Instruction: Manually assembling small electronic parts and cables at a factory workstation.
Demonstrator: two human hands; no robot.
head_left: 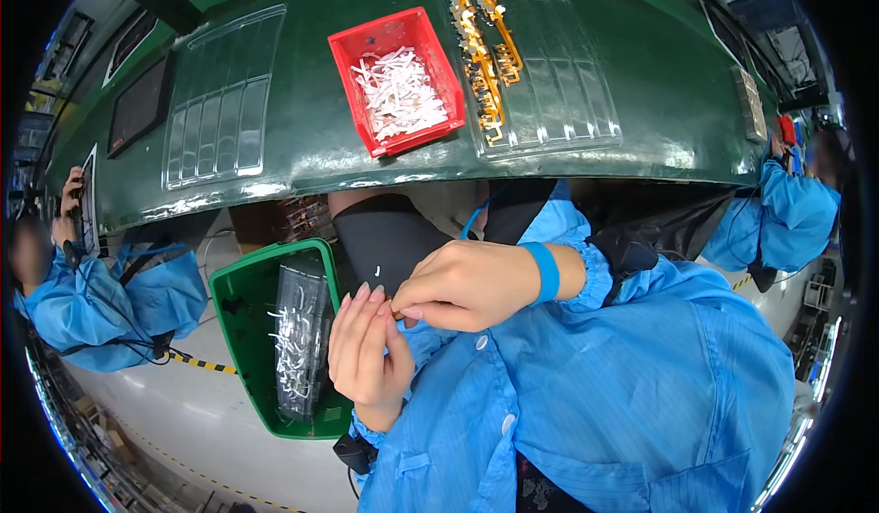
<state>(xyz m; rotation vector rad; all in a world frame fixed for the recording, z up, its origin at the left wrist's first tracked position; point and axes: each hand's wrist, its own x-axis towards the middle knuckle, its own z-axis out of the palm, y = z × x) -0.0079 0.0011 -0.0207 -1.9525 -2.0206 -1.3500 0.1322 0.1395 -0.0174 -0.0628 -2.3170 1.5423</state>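
Observation:
My right hand, with a blue band at the wrist, has its fingers pinched together in front of my chest. My left hand meets it at the fingertips, its fingers fairly straight and pressed close. Between the two hands a tiny orange-brown bit shows; the fingers cover most of it, so its kind is unclear. Just above the fingertips, a small white strip shows against my dark-clothed leg. Beyond the hands, on the green table, is a red bin holding many white strips.
Right of the bin, a clear plastic tray holds orange flexible circuit strips. Another clear tray lies to the left. Below the table edge stands a green bin containing clear trays and white scraps. Co-workers in blue sit at both sides.

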